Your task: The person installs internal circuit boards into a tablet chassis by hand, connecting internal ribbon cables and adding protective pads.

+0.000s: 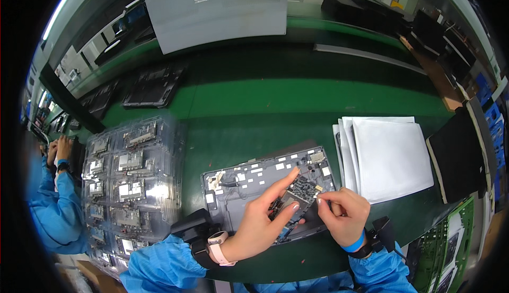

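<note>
Both hands (297, 216) on flat rectangular circuit board (297, 196)

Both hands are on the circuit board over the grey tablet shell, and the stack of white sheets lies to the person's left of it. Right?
Not quite. In the head view, both hands, left and right, are on the circuit board over the grey tablet shell, but the white sheets lie to its right.

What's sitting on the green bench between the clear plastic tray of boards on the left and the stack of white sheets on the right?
In the head view, a grey device back shell lies there, with both hands holding a small circuit board over it.
</note>
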A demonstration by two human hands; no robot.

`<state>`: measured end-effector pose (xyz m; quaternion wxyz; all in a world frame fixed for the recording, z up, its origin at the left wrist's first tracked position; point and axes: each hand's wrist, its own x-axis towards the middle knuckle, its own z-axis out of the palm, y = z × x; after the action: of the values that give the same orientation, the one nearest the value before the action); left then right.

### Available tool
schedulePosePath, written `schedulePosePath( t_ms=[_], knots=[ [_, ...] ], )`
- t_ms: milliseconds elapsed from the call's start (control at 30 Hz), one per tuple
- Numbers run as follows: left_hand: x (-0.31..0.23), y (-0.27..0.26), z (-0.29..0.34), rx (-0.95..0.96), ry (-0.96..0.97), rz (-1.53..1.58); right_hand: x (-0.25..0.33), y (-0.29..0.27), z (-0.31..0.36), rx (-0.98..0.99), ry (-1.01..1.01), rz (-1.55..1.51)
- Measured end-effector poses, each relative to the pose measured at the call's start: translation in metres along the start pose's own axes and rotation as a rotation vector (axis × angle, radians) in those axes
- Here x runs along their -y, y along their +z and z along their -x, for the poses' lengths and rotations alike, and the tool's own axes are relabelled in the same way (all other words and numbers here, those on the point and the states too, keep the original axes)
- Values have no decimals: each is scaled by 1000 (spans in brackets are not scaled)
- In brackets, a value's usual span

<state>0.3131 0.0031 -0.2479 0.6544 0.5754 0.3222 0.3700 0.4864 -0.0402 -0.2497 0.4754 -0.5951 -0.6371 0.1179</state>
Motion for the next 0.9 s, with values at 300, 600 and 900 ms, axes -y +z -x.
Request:
schedulePosePath(
  t_ms=[300,600,900],
  knots=[
    [0,-7,-3,77,-17,-63,-10,2,-2,-17,-84,36],
    [-15,-21,-12,125,-2,-338,-11,-10,-10,240,80,-111],
    [-26,-40,-5,262,-246,-579,-44,-30,-41,308,-147,122]
  ],
)
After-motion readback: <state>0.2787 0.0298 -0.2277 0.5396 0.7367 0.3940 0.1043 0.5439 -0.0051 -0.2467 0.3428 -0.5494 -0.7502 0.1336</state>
